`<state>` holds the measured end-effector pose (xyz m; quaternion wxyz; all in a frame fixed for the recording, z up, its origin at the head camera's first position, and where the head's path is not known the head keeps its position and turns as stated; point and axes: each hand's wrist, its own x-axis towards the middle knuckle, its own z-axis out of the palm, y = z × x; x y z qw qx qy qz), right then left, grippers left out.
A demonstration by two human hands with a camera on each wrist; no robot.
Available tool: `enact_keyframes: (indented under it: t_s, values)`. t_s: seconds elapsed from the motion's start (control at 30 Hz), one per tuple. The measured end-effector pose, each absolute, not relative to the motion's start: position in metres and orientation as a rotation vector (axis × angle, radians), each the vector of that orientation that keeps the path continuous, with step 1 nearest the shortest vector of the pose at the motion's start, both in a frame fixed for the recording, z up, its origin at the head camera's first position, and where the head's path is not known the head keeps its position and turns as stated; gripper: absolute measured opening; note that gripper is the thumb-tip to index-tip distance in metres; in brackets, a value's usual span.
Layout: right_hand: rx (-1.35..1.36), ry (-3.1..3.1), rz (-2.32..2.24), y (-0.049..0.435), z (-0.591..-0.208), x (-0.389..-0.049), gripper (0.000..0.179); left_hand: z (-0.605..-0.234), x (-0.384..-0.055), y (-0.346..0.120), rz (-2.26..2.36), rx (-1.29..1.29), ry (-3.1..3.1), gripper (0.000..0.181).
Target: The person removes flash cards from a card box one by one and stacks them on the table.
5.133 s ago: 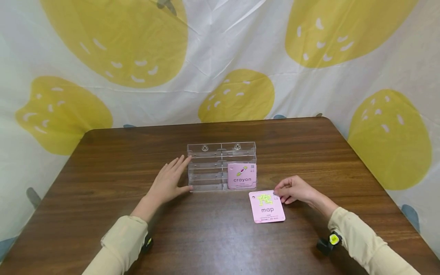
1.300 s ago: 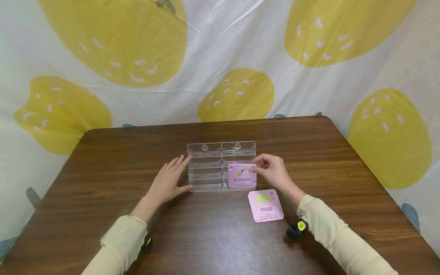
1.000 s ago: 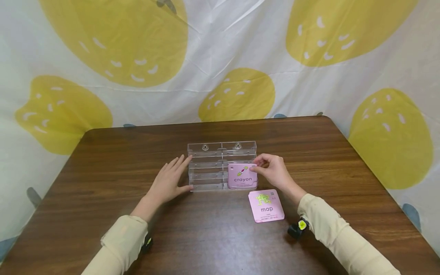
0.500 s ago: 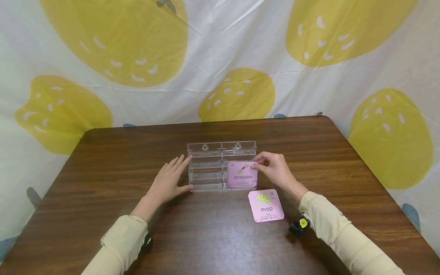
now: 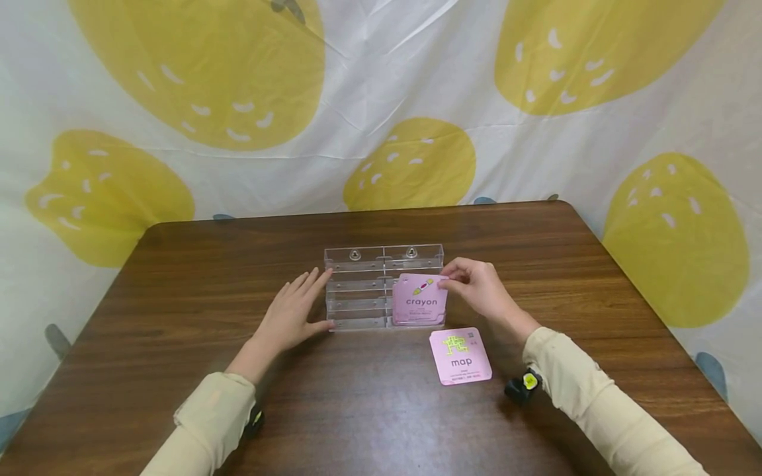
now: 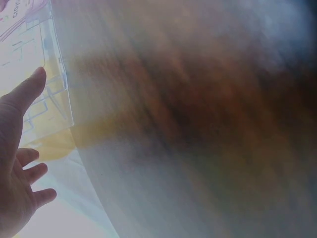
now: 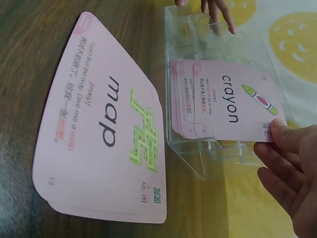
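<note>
A clear plastic card rack (image 5: 357, 287) with tiered pockets stands mid-table. In its lower right pocket is a pink "crayon" flashcard (image 5: 420, 299), lifted a little and slightly tilted, with further pink cards behind it, as the right wrist view shows. My right hand (image 5: 485, 291) pinches its upper right corner between thumb and fingers. My left hand (image 5: 292, 311) rests with fingers spread at the rack's left side, thumb near the lower corner. In front of the rack lies a pink "map" flashcard (image 5: 461, 357), which the right wrist view shows on top of at least one more card.
The brown wooden table (image 5: 357, 423) reaches back to a white curtain (image 5: 369, 79) printed with yellow fruit. A black wrist device (image 5: 524, 387) with a yellow-green face sits at the right cuff.
My right hand moved from the map card to the crayon card, then raised that card a little out of its pocket over the last second. My left hand kept its place.
</note>
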<state>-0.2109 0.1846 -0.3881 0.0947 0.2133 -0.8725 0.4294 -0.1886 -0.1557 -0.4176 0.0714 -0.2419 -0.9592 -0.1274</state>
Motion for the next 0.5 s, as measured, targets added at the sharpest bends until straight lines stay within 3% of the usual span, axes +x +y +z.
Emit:
enact_keyframes:
  t_s: [0.5]
  values:
    - [0.632, -2.583, 1.404, 0.193, -0.374, -0.215, 0.009, -0.417, -0.189, -0.156, -0.387, -0.732, -2.895, 0.094]
